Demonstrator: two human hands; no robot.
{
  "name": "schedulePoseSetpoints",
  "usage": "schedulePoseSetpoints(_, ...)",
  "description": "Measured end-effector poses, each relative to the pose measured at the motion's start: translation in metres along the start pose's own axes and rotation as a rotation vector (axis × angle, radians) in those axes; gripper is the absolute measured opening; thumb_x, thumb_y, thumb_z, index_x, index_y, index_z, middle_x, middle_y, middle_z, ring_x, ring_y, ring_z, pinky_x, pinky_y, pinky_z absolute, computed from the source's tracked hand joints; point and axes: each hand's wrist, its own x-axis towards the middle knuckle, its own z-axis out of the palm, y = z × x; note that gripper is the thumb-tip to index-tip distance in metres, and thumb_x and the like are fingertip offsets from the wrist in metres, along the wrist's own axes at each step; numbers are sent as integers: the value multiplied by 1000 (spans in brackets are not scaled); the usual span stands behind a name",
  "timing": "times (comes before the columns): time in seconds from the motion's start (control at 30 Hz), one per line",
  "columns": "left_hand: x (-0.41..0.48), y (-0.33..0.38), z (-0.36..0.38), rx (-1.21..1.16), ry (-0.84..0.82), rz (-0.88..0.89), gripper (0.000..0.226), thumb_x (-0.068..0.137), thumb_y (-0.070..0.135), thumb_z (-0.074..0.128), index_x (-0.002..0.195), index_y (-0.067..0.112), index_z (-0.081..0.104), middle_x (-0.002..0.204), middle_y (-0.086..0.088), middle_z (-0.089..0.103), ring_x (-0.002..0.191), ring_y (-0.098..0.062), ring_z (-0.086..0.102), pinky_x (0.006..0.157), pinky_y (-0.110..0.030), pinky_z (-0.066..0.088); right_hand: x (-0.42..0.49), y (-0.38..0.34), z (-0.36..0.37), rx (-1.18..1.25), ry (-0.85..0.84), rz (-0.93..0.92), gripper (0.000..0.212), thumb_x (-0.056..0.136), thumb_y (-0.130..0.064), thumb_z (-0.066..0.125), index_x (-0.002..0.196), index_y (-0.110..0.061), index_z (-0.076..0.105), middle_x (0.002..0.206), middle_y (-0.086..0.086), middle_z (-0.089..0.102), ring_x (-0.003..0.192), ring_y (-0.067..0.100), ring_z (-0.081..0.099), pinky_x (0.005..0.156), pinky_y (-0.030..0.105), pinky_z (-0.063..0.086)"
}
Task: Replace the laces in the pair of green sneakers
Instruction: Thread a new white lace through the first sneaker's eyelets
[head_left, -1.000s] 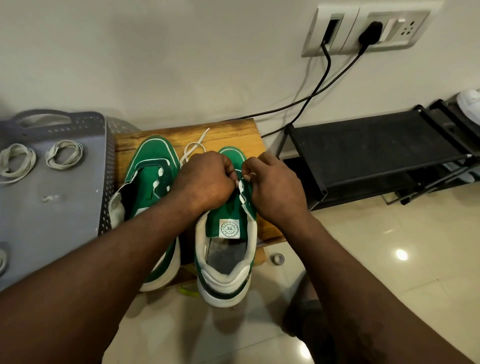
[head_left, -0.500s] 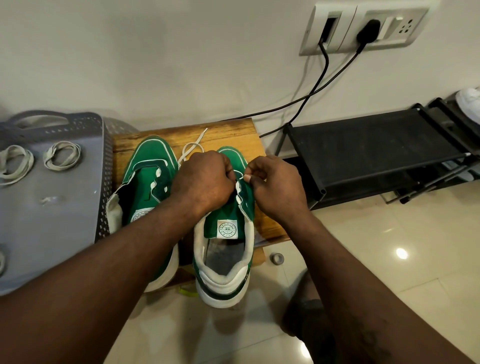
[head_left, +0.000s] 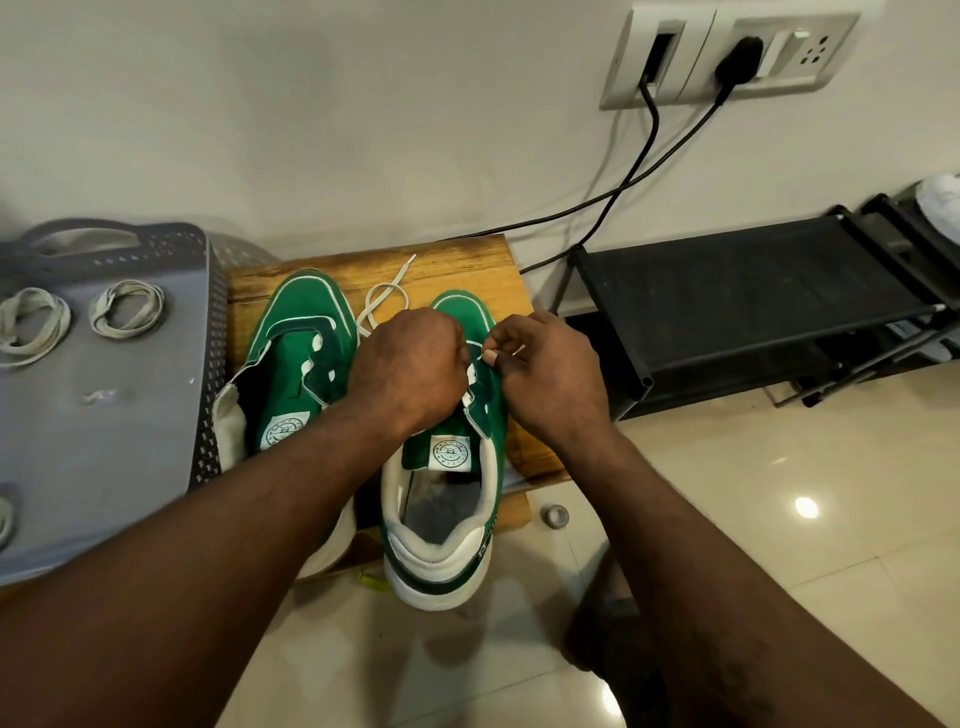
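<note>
The head view looks down on two green sneakers set side by side on a small wooden stool (head_left: 457, 265), toes toward the wall. The right sneaker (head_left: 447, 467) sits with its heel hanging past the stool's near edge; its tongue label and grey insole are in plain sight. The left sneaker (head_left: 291, 374) lies just beside it, against a grey perforated basket (head_left: 208, 364) turned upside down, and shows bare eyelets.

Both hands meet over the eyelet rows of the right sneaker. The left hand (head_left: 410, 366) is curled into a loose fist on the near side of the tongue; what its fingers hold is hidden beneath it. The right hand (head_left: 545, 374) has thumb and forefinger pinched together at an eyelet, apparently on the tip of a white lace (head_left: 384, 299), though the tip itself is too small to tell for sure. The rest of that lace loops loose on the stool between the two toes.

Two coiled laces (head_left: 124, 310) rest on the basket's flat top. A black shoe rack (head_left: 753, 291) stands to the right, and two black cables (head_left: 623, 182) run from wall sockets (head_left: 727, 52) down behind the stool.
</note>
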Motion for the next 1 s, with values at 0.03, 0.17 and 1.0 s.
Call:
schedulePoseSetpoints(0.03,0,0,0,7,-6,21,20,100,30,60,102,22,78,98,-4,73,88,-24,67,73,-36,53,0,0,-1,2,12,5,12,96,-21,71,99,-31,73,101,-13,64,90,8,62,80,38,59)
schedulePoseSetpoints(0.17,2,-2,-2,91,-41,119,17,98,25,60,106,17,73,102,-3,64,93,-25,63,79,-42,55,-1,-2,-5,-3,18,13,18,95,-22,73,112,-28,70,103,-11,67,90,8,63,79,39,60)
schedulePoseSetpoints(1.0,1,-1,0,14,-20,16,9,90,18,71,94,20,78,101,-4,67,102,-26,61,89,-47,56,-11,-17,-7,-223,3,-23,20,97,-23,66,115,-30,72,124,-11,67,101,17,66,80,33,54)
